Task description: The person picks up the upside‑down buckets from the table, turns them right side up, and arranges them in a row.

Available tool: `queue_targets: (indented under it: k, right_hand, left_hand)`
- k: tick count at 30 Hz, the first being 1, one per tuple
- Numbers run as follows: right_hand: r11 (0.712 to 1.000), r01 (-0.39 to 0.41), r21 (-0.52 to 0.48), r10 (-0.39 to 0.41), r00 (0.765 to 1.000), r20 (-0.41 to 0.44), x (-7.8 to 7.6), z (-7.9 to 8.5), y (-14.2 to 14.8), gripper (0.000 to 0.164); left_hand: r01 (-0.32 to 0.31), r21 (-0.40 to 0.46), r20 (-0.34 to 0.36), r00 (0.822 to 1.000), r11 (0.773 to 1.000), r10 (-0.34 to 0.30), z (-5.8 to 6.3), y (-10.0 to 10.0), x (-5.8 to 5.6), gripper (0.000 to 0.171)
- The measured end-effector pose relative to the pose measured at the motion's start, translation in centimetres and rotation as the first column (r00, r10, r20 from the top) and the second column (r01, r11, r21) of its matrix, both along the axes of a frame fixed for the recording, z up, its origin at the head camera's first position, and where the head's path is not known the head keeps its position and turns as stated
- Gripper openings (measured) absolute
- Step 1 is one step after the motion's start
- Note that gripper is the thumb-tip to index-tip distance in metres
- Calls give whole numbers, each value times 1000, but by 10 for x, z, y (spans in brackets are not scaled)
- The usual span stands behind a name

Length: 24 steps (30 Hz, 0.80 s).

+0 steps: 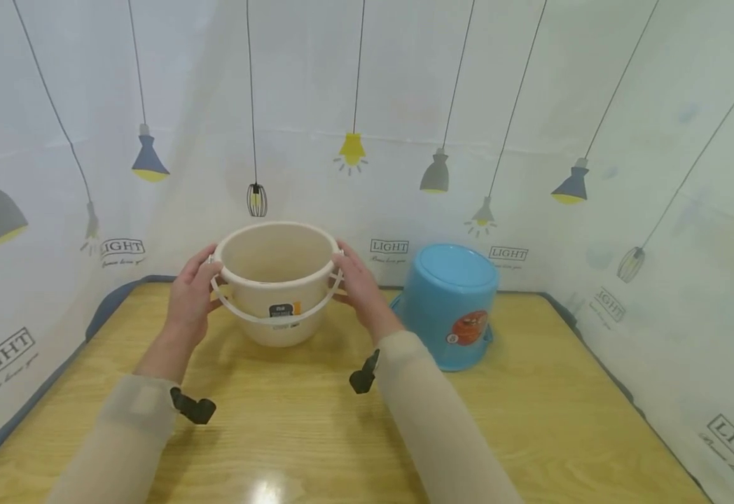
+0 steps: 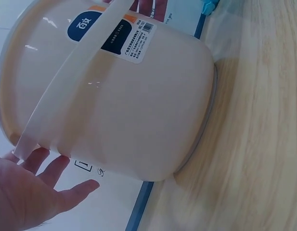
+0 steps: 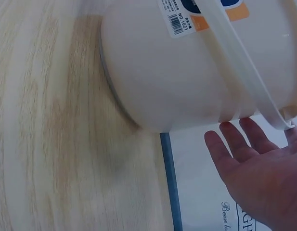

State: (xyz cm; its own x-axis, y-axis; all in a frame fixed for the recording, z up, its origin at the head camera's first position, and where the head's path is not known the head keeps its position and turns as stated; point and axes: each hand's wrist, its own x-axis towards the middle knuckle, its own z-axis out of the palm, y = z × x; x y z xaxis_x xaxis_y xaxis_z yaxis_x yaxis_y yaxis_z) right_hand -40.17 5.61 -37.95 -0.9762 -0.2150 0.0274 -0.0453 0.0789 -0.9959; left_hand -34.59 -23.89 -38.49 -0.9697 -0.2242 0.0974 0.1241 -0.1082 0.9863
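A cream plastic bucket (image 1: 281, 297) is upright over the back of the table, its white handle (image 1: 279, 320) hanging across the front. My left hand (image 1: 190, 290) grips the rim at its left side, and my right hand (image 1: 359, 283) grips the opposite side. In the left wrist view, fingertips of the left hand (image 2: 32, 192) touch the bucket's wall below the rim. Similarly, the right hand (image 3: 264, 168) has its fingers against the wall in the right wrist view. Whether the bucket's base touches the table I cannot tell.
Right of the cream bucket, a blue bucket (image 1: 433, 315) stands upside down on the wooden table (image 1: 291, 434). A white curtain printed with lamps (image 1: 304, 91) surrounds the table's back and sides. Dark devices are strapped to both wrists.
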Motion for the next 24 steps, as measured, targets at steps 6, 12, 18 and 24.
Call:
queue_targets:
  k: [6, 12, 18, 24]
  right_hand:
    - [997, 80, 22, -80, 997, -15, 5, 7, -1, 66]
    - [986, 144, 90, -138, 988, -67, 17, 10, -1, 73]
    - [960, 170, 222, -140, 980, -144, 41, 17, 9, 77]
    - [951, 136, 278, -72, 971, -230, 68, 23, 31, 74]
  left_hand:
    - [19, -12, 25, 1000, 1000, -19, 2, -3, -1, 62]
    - [-15, -34, 19, 1000, 999, 15, 5, -9, 6, 66]
    - [-141, -277, -184, 979, 951, 92, 22, -6, 25, 62]
    - [-70, -353, -367, 928, 933, -70, 44, 17, 44, 59]
